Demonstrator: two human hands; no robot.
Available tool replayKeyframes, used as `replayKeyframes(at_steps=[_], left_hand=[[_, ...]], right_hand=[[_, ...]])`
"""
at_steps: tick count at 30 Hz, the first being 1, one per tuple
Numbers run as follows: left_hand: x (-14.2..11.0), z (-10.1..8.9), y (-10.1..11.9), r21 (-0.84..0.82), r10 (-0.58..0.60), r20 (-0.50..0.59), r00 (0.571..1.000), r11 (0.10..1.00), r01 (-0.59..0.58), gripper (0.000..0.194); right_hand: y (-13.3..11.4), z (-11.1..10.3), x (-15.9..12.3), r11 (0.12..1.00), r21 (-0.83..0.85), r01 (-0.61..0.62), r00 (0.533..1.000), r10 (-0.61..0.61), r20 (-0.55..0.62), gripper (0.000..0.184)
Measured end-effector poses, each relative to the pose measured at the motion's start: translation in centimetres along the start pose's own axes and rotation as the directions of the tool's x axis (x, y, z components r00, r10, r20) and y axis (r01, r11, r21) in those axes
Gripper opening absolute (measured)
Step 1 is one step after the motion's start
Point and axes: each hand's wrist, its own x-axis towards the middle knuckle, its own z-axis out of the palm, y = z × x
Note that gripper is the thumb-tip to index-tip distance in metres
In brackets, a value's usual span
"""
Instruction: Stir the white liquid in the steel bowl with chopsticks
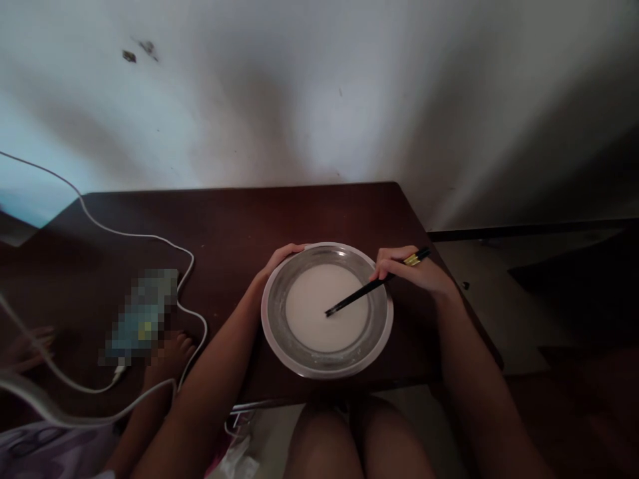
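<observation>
A wide metal bowl (273,346) stands on the dark brown table near its front edge. Smooth white liquid (312,293) fills its lower part. My left hand (279,257) curls against the bowl's far left rim and steadies it; its fingertips are partly hidden. Over the right rim, my right hand (407,267) is closed around black chopsticks (357,295) with gold bands near their top. They slant down to the left, held close together, and their tips meet the white liquid near its middle.
To the left, another person's hand (177,349) rests by a blurred-out device (144,313) with a white cable (192,266) plugged in. The cable loops across the table (279,206). A stained white wall (319,100) rises behind. My knees (324,442) are below the front edge.
</observation>
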Motion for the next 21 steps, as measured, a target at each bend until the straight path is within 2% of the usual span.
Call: replayKeyframes(at_steps=[2,5,7,10,12,17,19,21], left_hand=[[0.02,0.01,-0.01,-0.008,0.009,0.003,1.0,1.0,-0.009,0.041],[0.08,-0.06,-0.05,-0.009,0.001,-0.003,1.0,1.0,-0.001,0.039],[0.13,-0.14,-0.05,-0.001,-0.005,-0.012,1.0,1.0,0.005,0.037],[0.18,-0.18,-0.02,0.0,-0.004,-0.013,1.0,1.0,0.004,0.036],[0.17,-0.14,0.0,-0.003,0.0,-0.002,1.0,1.0,0.0,0.037],[0.09,-0.01,0.02,-0.007,0.012,0.019,1.0,1.0,-0.012,0.04],[0.09,0.04,0.04,0.004,0.011,0.013,1.0,1.0,-0.011,0.04],[0.08,0.09,0.07,0.01,0.01,0.003,1.0,1.0,-0.01,0.038]], right_hand=[[0.03,0.26,0.16,0.998,-0.052,0.021,1.0,-0.02,0.013,0.023],[0.1,0.18,0.18,0.995,-0.099,0.033,0.995,-0.042,-0.09,0.023],[0.07,-0.06,0.05,0.998,-0.059,0.025,0.992,-0.032,-0.123,0.027],[-0.06,-0.14,0.0,1.0,-0.005,0.01,0.999,-0.01,-0.039,0.029],[-0.08,-0.02,0.09,0.999,-0.03,0.013,1.0,-0.012,0.007,0.026],[-0.05,-0.16,0.0,0.997,-0.072,0.016,0.993,-0.024,-0.118,0.025],[-0.13,-0.23,-0.11,1.0,-0.025,0.002,0.995,-0.004,-0.104,0.027],[-0.18,-0.15,-0.1,1.0,0.004,-0.012,1.0,0.012,-0.028,0.027]])
